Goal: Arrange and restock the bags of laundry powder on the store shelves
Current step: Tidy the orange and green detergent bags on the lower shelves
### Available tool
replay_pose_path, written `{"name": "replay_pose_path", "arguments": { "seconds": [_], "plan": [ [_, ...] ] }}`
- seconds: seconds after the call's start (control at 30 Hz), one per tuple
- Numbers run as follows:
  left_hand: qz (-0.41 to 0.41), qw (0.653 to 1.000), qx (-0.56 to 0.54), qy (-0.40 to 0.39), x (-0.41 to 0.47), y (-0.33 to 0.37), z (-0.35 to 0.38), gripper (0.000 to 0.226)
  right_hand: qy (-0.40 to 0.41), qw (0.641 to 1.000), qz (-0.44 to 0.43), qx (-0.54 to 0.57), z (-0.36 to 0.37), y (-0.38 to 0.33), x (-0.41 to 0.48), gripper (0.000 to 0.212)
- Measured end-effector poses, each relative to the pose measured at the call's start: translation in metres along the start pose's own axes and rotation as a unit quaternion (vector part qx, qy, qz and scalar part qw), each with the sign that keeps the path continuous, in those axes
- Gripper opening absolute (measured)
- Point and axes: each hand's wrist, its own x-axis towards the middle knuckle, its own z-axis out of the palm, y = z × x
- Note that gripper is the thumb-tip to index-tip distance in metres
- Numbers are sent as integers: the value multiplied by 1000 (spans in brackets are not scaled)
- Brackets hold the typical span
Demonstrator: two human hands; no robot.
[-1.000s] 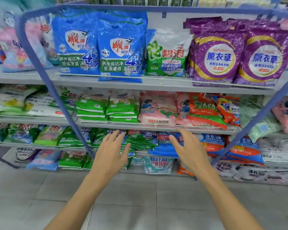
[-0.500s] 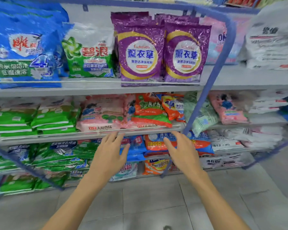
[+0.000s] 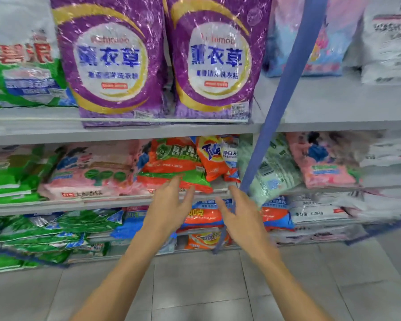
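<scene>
Two hands, both empty: left hand (image 3: 169, 205) and right hand (image 3: 241, 218) are raised side by side with a gap between them, fingers loosely spread, gripping nothing. Target, by my guess, is the orange-and-green bag (image 3: 174, 165) on the middle shelf (image 3: 79, 203), lying flat among other powder bags, front edge sagging over the shelf lip. It sits ahead of and above the hands, slightly left of the gap between them; long axis runs left-right along the shelf. Left hand is nearer, its fingertips (image 3: 177, 181) overlapping the bag's lower edge in view; motion blur, so cannot tell if touching or just short. Right hand is lower, below the shelf lip, just beside the blue post (image 3: 285, 93). A small orange bag (image 3: 212, 156) leans at the target's right end. Next move likely wants both hands under the sagging edge, pushing it back.
</scene>
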Motion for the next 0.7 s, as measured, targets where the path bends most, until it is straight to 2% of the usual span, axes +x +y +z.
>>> {"name": "replay_pose_path", "arguments": {
  "seconds": [0.1,0.2,0.27,0.37,0.47,0.5,0.57,0.63,0.7],
  "plan": [
    [-25,998,-54,8,49,6,30,58,12,999,10,51,22,8,36,55],
    [-33,993,-98,50,93,5,58,34,53,994,21,94,47,19,73,55],
    [-36,985,-142,89,116,4,73,28,88,989,49,109,58,27,100,50],
    [-78,980,-161,84,145,18,89,41,125,977,104,134,70,31,136,59],
    [-120,988,-80,60,162,34,100,68,147,949,163,227,81,32,163,82],
    [-135,987,-64,56,165,35,102,71,147,944,172,240,83,34,168,80],
    [-148,986,-65,48,169,28,101,60,161,940,181,240,82,35,172,66],
    [-143,977,-155,34,167,20,95,40,177,936,172,249,78,37,171,57],
    [-146,934,-324,19,156,17,84,29,140,935,185,269,74,38,171,65]
  ]
}}
